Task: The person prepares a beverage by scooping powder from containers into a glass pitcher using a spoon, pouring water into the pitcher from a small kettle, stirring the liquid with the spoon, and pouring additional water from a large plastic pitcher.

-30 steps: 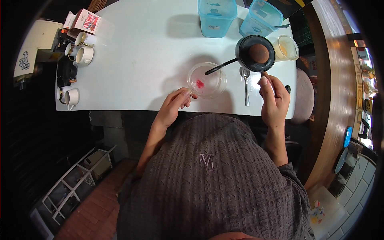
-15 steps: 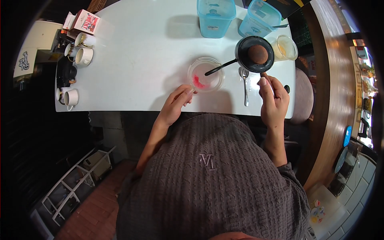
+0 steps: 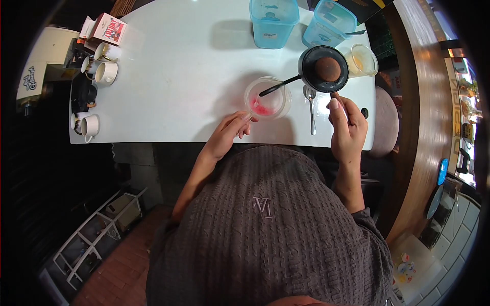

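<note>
My right hand (image 3: 348,122) is closed around the handle of a black gooseneck kettle (image 3: 308,71) with a round brown knob on top. The kettle is held above the table, and its thin spout reaches left over a clear round jug (image 3: 286,102). Inside the jug lies a pink-red patch (image 3: 260,108); whether liquid is flowing from the spout I cannot tell. My left hand (image 3: 228,133) pinches the near-left side of the jug, with the fingers partly hidden. Between jug and right hand, a metal spoon (image 3: 312,115) rests on the table.
Two blue translucent tubs (image 3: 274,33) (image 3: 326,30) stand at the back of the white table (image 3: 168,86). Right of the kettle is a clear cup (image 3: 368,66) with yellowish contents. Several white mugs (image 3: 106,73) and a red-and-white box (image 3: 109,29) line the left edge.
The jug has shifted slightly to the right, along with my left hand, and the pink-red patch in it has changed shape. The kettle stays nearly in place.
</note>
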`<state>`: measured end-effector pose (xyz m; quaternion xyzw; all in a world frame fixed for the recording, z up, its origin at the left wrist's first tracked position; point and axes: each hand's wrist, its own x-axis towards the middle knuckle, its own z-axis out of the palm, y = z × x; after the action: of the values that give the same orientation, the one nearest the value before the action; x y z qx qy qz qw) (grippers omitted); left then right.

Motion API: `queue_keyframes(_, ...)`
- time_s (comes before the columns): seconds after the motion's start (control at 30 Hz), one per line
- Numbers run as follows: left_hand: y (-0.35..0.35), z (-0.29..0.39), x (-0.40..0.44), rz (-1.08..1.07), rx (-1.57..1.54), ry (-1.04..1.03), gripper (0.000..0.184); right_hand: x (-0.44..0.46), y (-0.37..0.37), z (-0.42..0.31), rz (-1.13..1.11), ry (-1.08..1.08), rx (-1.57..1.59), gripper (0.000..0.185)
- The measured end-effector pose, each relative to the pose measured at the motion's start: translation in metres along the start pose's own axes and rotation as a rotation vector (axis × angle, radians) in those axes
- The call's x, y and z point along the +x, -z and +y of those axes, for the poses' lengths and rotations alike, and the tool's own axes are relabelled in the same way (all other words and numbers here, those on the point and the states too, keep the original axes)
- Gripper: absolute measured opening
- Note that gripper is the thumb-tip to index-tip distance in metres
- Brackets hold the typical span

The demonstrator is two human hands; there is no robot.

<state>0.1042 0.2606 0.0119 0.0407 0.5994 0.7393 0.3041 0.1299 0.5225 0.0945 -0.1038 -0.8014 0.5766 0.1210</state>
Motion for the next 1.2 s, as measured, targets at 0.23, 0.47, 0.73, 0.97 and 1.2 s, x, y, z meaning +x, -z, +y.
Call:
queue_keyframes(0.23, 0.004, 0.004, -0.006, 0.046, 0.127, 0.039, 0.038, -0.001, 0.002, -0.001, 0.030, -0.021, 0.022, 0.029)
queue_keyframes(0.47, 0.004, 0.016, -0.021, 0.196, 0.381, -0.021, 0.038, -0.002, 0.005, 0.000, 0.041, -0.025, 0.012, 0.030)
queue_keyframes(0.73, 0.012, 0.015, -0.020, 0.088, 0.224, 0.142, 0.038, -0.002, 0.002, 0.001, 0.041, 0.000, 0.007, 0.030)
queue_keyframes(0.97, 0.003, -0.004, -0.006, -0.036, -0.089, 0.200, 0.039, -0.005, 0.002, -0.002, 0.020, -0.024, -0.008, 0.029)
queue_keyframes(1.2, 0.014, 0.011, -0.010, 0.074, 0.044, 0.114, 0.034, -0.006, 0.006, 0.001, 0.029, -0.018, -0.010, 0.029)
